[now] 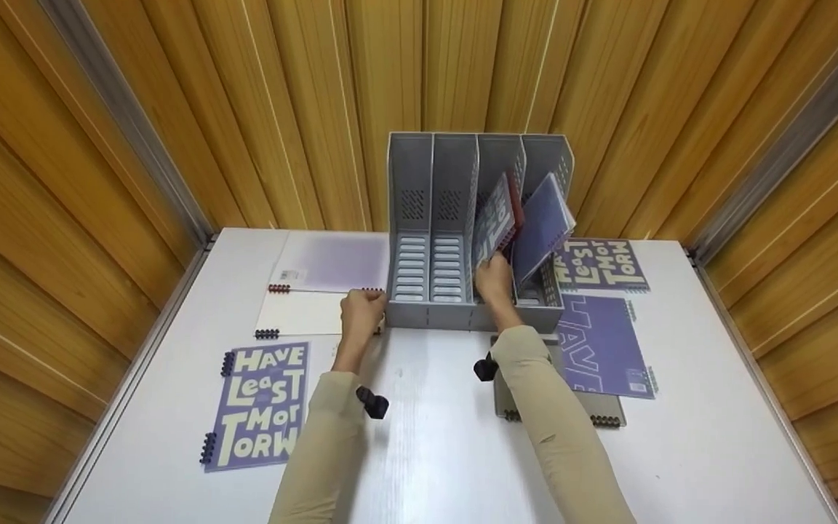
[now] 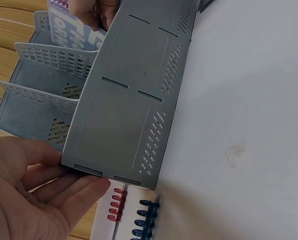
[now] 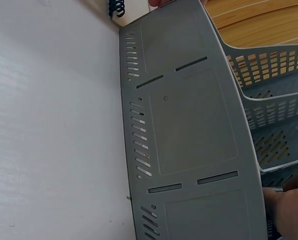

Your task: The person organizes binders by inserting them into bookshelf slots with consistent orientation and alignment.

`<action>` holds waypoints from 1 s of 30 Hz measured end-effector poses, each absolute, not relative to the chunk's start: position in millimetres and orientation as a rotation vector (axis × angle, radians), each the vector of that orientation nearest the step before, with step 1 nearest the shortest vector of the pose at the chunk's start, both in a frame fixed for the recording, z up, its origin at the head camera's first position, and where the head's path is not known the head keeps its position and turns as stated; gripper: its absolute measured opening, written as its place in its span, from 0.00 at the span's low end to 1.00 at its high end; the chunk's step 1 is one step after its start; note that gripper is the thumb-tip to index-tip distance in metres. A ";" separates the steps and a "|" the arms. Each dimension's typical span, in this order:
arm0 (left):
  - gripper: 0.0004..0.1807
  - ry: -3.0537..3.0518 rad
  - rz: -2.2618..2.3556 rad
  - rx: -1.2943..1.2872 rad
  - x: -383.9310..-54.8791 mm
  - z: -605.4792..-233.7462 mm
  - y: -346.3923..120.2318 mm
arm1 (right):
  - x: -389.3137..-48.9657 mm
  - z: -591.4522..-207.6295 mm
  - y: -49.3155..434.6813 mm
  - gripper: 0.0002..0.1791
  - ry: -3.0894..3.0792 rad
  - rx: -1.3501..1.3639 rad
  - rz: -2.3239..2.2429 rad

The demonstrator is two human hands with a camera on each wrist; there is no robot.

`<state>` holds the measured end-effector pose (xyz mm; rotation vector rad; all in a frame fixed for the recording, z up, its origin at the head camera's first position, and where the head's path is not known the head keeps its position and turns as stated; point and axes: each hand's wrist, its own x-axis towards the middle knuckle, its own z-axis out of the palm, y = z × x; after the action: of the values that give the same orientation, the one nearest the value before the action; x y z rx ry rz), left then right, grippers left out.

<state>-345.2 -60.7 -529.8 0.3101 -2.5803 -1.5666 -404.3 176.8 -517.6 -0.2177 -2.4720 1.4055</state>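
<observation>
Lettered spiral notebook (image 1: 494, 220): tilted in the third compartment from the left, right of the head frame's center.
Right hand (image 1: 495, 280): fingers grasping the near end of that notebook.
Gray four-slot file organizer (image 1: 430, 316): upright on the white tabletop (image 1: 426, 437), mid-frame.
Left hand (image 1: 362, 316): fingers gripping the organizer's front left corner.
Rightmost compartment: a leaning purple notebook (image 1: 541, 225).
Lower left of the frame: a purple "HAVE Least" notebook (image 1: 262, 404), lying flat.
</observation>
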 end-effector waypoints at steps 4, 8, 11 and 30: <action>0.12 -2.574 -1.580 0.322 -344.5 -529.9 -58.8 | -404.1 -519.3 185.0 0.14 -2.523 -0.222 1.389; 0.13 -2.568 -1.616 0.279 -344.3 -531.3 -57.1 | -399.7 -517.7 193.9 0.13 -2.563 -0.249 1.392; 0.14 -2.577 -1.644 0.278 -343.2 -532.4 -57.8 | -394.6 -515.2 198.4 0.11 -2.610 -0.244 1.421; 0.15 -2.587 -1.597 0.290 -344.8 -529.0 -62.8 | -308.2 -505.0 245.0 0.20 -2.649 0.129 1.255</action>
<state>-344.8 -62.8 -529.0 0.2898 -2.5874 -1.5973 -308.2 245.0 -505.0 0.1294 -2.6494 1.2548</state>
